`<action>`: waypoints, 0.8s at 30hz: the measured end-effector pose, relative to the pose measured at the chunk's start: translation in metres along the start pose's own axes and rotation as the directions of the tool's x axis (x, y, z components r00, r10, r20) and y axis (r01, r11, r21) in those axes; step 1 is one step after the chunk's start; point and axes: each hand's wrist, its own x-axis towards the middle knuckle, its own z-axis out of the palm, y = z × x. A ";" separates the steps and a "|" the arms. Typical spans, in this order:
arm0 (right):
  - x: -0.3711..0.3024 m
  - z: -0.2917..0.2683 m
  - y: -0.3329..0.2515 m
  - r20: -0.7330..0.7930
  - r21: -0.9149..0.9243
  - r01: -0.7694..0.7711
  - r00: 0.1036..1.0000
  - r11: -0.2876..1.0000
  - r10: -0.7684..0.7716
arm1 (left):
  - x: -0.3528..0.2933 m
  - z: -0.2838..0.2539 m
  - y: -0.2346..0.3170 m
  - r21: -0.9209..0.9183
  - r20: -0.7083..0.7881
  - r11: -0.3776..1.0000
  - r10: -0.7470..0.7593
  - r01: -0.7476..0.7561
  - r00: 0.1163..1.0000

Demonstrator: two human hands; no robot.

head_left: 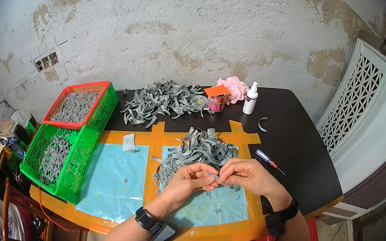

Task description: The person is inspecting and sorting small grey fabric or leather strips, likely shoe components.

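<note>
My left hand [190, 179] and my right hand [243, 175] meet over the near middle of the table, both with thumb and fingers pinched. A small grey piece [216, 177] is held between their fingertips; its exact shape is mostly hidden. Just beyond the hands lies a heap of curved grey strips [204, 147], flexible-looking and tangled. Small short grey pieces [164, 173] are gathered to the left of my left hand, and a few more are scattered on the light-blue sheet [189, 214] below. Each wrist wears a black strapped device.
A larger heap of grey strips [163, 101] lies behind. At left, a red basket [104, 89] rests on a green basket [74, 173]; both hold small grey pieces. Farther back stand a can [215, 103], a pink cloth [235, 88] and a white bottle [250, 100]. A screwdriver [266, 158] lies right.
</note>
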 end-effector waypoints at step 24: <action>0.003 0.021 0.019 -0.182 0.134 -0.147 0.968 0.980 0.170 | 0.002 0.002 -0.008 0.080 -0.081 0.991 0.113 -0.106 0.990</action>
